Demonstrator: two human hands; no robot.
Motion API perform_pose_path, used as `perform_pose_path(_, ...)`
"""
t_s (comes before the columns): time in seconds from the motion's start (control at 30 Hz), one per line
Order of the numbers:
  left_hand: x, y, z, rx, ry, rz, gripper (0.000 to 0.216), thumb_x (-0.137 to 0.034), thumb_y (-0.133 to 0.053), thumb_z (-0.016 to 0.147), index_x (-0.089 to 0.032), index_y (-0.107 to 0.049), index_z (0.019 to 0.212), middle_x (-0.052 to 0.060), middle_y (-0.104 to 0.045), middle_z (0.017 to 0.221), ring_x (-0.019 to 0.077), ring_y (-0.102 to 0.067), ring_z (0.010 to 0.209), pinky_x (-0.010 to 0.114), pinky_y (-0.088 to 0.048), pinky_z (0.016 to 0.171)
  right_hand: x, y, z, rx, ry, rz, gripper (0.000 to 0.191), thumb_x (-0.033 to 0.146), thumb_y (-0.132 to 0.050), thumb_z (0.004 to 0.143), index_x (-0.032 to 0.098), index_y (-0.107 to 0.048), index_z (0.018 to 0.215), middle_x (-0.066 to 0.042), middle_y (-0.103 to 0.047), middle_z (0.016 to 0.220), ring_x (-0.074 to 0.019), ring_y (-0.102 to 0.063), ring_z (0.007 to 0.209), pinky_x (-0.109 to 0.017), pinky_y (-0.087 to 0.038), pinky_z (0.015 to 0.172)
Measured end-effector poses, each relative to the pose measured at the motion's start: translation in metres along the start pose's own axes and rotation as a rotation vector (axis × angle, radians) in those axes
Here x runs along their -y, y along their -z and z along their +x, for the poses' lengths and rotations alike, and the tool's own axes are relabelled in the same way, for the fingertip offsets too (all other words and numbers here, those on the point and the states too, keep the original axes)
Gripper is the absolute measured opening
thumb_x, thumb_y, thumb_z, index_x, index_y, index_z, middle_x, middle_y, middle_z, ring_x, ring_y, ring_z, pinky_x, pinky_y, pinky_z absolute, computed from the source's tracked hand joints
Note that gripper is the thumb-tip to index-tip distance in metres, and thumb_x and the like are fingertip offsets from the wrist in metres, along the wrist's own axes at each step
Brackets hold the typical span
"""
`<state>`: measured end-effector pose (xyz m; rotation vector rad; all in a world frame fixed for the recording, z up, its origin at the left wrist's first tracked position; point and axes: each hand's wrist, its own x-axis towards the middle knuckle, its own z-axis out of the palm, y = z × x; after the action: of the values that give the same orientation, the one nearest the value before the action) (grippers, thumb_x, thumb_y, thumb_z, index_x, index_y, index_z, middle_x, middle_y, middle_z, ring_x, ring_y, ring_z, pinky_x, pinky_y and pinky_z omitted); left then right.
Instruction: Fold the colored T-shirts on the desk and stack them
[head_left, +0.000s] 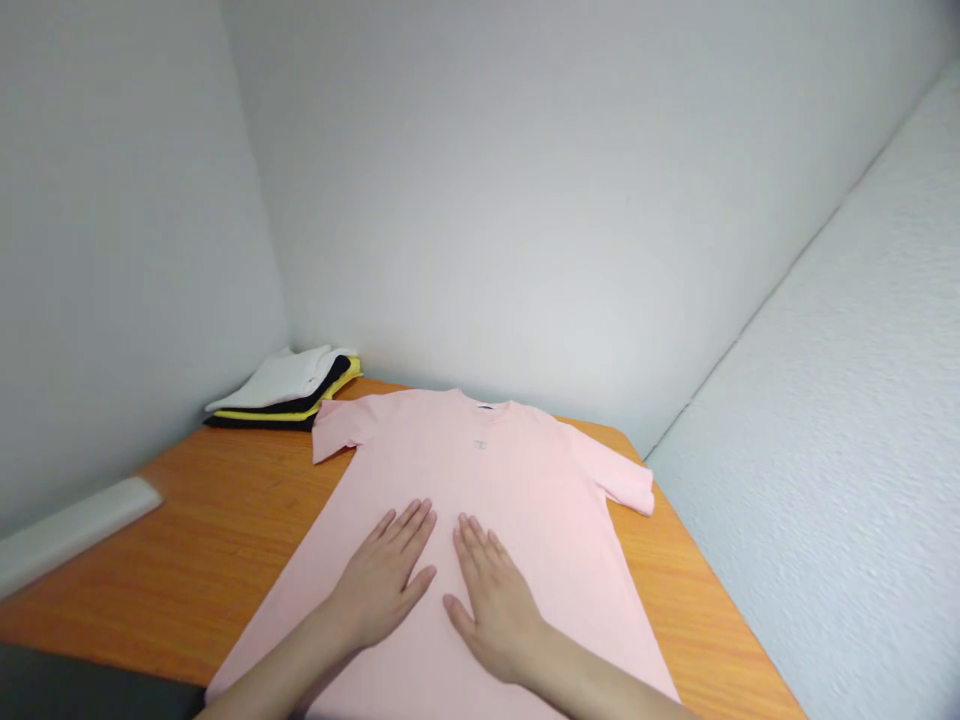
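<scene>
A pink short-sleeved T-shirt (480, 480) lies spread out, front side up, with its collar toward the back wall and a small grey emblem (480, 444) on the chest. My left hand (386, 575) rests flat on the middle of the shirt, fingers stretched out and thumb apart. Beside it, my right hand (491, 595) lies palm down on the cloth, also with straight fingers. A narrow strip of pink fabric shows between the two hands. The shirt's lower hem is out of view at the bottom.
Folded clothes (281, 385) in white, black and yellow are stacked at the back left of the wooden table (217, 530). A long white object (75, 530) lies along the left edge. Something dark (90, 685) occupies the lower left corner. Pale walls (525, 200) border the table.
</scene>
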<state>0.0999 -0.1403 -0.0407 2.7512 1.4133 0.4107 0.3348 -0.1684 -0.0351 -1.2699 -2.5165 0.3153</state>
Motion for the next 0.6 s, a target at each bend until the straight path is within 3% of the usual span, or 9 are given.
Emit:
perform_pose_path(0.13, 0.035, 0.006, -0.015, -0.032, 0.095, 0.041, 0.064, -0.053, -0.035, 0.095, -0.021, -0.030, 0.150, 0.008, -0.027, 0.155, 0.0233, -0.028, 0.143, 0.042, -0.025, 0.116, -0.055, 0.011, -0.049, -0.104, -0.230, -0.150, 0.066, 0.045, -0.038, 0.099, 0.018, -0.013, 0.154, -0.008, -0.012, 0.157, -0.0257, -0.013, 0.144, -0.051, -0.019, 0.117)
perform_pose_path(0.3, 0.071, 0.011, -0.032, -0.013, 0.264, 0.134, 0.071, -0.057, -0.033, 0.093, -0.010, -0.035, 0.147, 0.013, -0.026, 0.156, 0.0270, -0.023, 0.144, 0.046, -0.023, 0.116, -0.106, 0.023, -0.117, -0.209, -0.532, -0.375, 0.068, 0.049, -0.029, 0.098, 0.012, -0.016, 0.153, -0.011, -0.014, 0.158, -0.0249, -0.012, 0.145, -0.049, -0.016, 0.118)
perform_pose_path(0.6, 0.060, 0.024, -0.031, 0.057, 0.264, 0.154, 0.070, -0.051, -0.031, 0.094, -0.004, -0.034, 0.146, 0.017, -0.030, 0.154, 0.0280, -0.022, 0.145, 0.047, -0.016, 0.118, -0.092, 0.035, -0.114, -0.148, -0.592, -0.371, 0.065, 0.047, -0.028, 0.097, 0.009, -0.026, 0.150, -0.013, -0.022, 0.156, -0.0260, -0.016, 0.144, -0.047, -0.015, 0.117)
